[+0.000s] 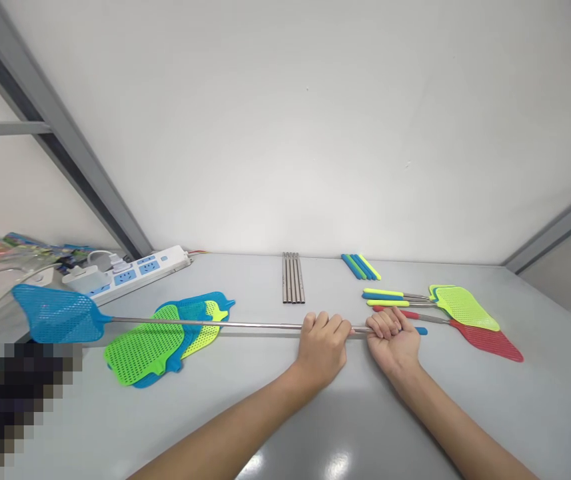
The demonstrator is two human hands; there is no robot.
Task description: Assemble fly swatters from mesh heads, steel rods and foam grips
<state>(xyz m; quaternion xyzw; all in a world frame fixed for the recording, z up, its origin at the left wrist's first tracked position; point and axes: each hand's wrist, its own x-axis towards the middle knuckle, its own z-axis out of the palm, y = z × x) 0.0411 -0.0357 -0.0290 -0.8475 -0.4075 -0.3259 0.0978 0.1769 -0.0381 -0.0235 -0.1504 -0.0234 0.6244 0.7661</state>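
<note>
The left hand (324,348) grips the metal stick (255,325) of a blue swatter (65,315) stretching away to its left, the right hand (394,341) wraps the blue handle (422,331) just beside, perhaps joining them, so a firm, straight push seems needed.

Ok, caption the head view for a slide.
Left hand and right hand grip a long blue-headed fly swatter over a gray table.
</note>
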